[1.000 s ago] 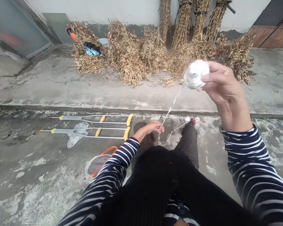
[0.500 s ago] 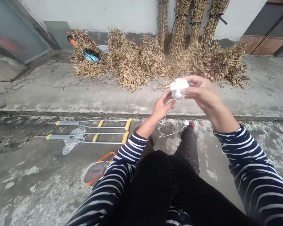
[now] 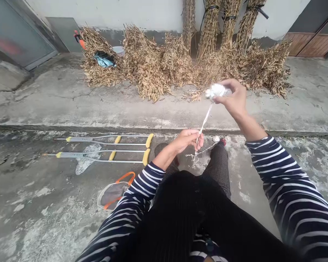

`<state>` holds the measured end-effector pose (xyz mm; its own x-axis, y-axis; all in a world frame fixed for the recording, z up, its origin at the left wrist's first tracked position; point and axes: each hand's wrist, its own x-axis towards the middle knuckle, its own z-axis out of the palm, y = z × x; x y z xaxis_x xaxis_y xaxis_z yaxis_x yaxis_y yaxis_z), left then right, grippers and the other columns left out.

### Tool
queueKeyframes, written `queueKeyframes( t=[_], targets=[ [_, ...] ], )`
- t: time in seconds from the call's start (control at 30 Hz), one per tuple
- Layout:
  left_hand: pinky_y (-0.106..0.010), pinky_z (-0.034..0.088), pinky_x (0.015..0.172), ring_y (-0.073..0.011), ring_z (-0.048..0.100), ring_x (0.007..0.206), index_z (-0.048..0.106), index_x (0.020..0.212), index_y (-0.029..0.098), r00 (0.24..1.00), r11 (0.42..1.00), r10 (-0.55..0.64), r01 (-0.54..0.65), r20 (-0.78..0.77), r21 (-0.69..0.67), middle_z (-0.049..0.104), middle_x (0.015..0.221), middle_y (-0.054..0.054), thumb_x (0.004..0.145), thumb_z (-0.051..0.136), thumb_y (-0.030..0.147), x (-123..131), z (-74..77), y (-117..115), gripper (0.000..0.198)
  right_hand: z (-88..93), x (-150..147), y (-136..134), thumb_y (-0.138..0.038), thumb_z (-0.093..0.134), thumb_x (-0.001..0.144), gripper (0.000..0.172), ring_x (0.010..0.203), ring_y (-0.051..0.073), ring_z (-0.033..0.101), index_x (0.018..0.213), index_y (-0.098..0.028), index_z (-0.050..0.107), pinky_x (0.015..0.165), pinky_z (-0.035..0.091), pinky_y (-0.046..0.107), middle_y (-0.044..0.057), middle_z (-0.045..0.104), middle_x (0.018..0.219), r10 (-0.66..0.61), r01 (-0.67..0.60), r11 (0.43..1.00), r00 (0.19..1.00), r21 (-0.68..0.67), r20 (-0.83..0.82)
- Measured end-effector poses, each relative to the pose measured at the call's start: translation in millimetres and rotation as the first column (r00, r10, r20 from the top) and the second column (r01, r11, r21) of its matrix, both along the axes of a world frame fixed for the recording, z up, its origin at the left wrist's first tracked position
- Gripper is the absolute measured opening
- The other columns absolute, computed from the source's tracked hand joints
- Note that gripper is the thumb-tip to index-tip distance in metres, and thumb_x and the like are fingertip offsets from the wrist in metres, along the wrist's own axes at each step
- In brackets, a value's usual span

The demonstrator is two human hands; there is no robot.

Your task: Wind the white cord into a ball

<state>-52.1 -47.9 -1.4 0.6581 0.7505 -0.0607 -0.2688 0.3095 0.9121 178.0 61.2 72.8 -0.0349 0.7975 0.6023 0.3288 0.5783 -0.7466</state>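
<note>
My right hand (image 3: 232, 96) pinches a white ball of string (image 3: 217, 91) in front of the raised concrete ledge. From that ball a white string (image 3: 206, 118) runs down taut and slanting to my left hand (image 3: 190, 141), whose fingers are closed round it lower down. Below the left hand a loose end dangles. On the ground between my feet lies another thin white string (image 3: 207, 148), leading to a small white clump (image 3: 216, 139) beside my right shoe (image 3: 223, 142).
Two crutches (image 3: 106, 140) with yellow pads lie at left over a clear plastic bag (image 3: 84, 163). Nearer me is a bag with orange handles (image 3: 112, 194). Dried stalk bundles (image 3: 150, 69) line the wall on the ledge (image 3: 71, 112).
My left hand has moved down from beside the ball and now holds string drawn out of it. My right hand has risen slightly rightward with the ball.
</note>
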Motion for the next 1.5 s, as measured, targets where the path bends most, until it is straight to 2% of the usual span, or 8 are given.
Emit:
queueKeyframes(
  t=[0.17,0.37,0.6,0.8,1.0,1.2,1.37,1.5],
  targets=[
    [-0.023,0.056,0.053,-0.0232,0.076,0.082,0.063,0.080,0.012,0.994,0.999,-0.023,0.027,0.109,-0.035,0.077,0.089,-0.016,0.084,0.076,0.042,-13.4,32.4,5.2,0.032,-40.0,-10.1,-19.4,-0.014,0.080,0.068,0.035,0.108,0.028,0.068,0.101,-0.022,0.072,0.101,0.054,0.052,0.006,0.073,0.110,0.036,-0.051,0.996,0.981,0.075,0.192],
    [-0.018,0.052,0.053,-0.0244,0.076,0.103,0.068,0.088,0.012,0.940,0.969,0.232,-0.200,0.251,-0.147,0.079,0.108,-0.016,0.094,0.062,0.030,-1.9,46.8,24.0,0.020,-62.8,-22.8,-51.6,-0.011,0.067,0.074,0.042,0.115,0.029,0.066,0.113,-0.024,0.070,0.102,0.052,0.048,0.007,0.074,0.117,0.185,-0.232,0.967,0.922,0.104,0.341],
    [-0.020,0.057,0.071,-0.0174,0.076,0.101,0.070,0.111,0.010,0.899,0.907,0.391,-0.340,0.199,-0.248,0.079,0.106,-0.011,0.100,0.054,0.020,11.6,47.5,42.5,0.022,-69.0,-28.8,-77.5,-0.018,0.072,0.066,0.040,0.103,0.027,0.067,0.106,-0.021,0.069,0.087,0.055,0.041,0.005,0.072,0.112,0.289,-0.234,0.918,0.948,-0.320,0.135],
    [-0.022,0.057,0.066,-0.0121,0.072,0.070,0.070,0.096,0.008,0.958,0.951,0.284,-0.276,0.037,-0.138,0.076,0.082,-0.008,0.098,0.063,0.022,-3.4,32.8,59.1,0.015,-58.2,-19.5,-93.8,-0.016,0.082,0.059,0.058,0.121,0.028,0.064,0.113,-0.026,0.063,0.058,0.046,0.022,0.006,0.070,0.115,0.391,-0.400,0.773,0.912,-0.493,-0.127],
    [-0.022,0.056,0.065,-0.0109,0.070,0.067,0.072,0.080,0.006,0.934,0.988,0.154,-0.150,-0.322,0.038,0.076,0.078,-0.011,0.091,0.074,0.026,-23.4,18.1,88.9,0.023,-44.0,-15.7,-102.1,-0.019,0.089,0.061,0.054,0.111,0.025,0.066,0.112,-0.029,0.077,0.065,0.061,0.029,0.004,0.074,0.117,0.451,-0.528,0.663,0.848,-0.531,-0.280],
    [-0.022,0.057,0.062,-0.0122,0.070,0.068,0.074,0.083,0.007,0.923,0.984,0.169,-0.138,-0.347,0.110,0.075,0.076,-0.008,0.087,0.080,0.030,-13.1,-15.4,87.7,0.024,-31.5,-24.7,-94.9,-0.017,0.091,0.054,0.046,0.083,0.020,0.069,0.097,-0.025,0.079,0.055,0.062,0.030,0.002,0.077,0.098,0.259,-0.482,0.666,0.865,-0.569,-0.429],
    [-0.027,0.060,0.068,-0.0136,0.072,0.070,0.074,0.090,0.007,0.976,0.991,0.114,-0.099,-0.187,0.089,0.075,0.079,-0.008,0.084,0.083,0.036,1.4,-49.7,66.9,0.031,-19.0,-11.5,-71.9,-0.016,0.084,0.060,0.042,0.080,0.019,0.069,0.100,-0.027,0.077,0.061,0.065,0.035,0.001,0.075,0.103,0.158,-0.370,0.759,0.903,-0.536,-0.399],
    [-0.026,0.059,0.069,-0.0126,0.070,0.070,0.074,0.086,0.008,0.968,0.990,0.137,-0.126,-0.211,0.065,0.075,0.078,-0.007,0.078,0.087,0.035,5.4,-66.9,55.7,0.031,-8.3,0.1,-54.9,-0.018,0.081,0.063,0.044,0.082,0.020,0.070,0.105,-0.028,0.074,0.064,0.066,0.038,0.001,0.073,0.103,0.157,-0.333,0.813,0.916,-0.479,-0.370]
  ],
)
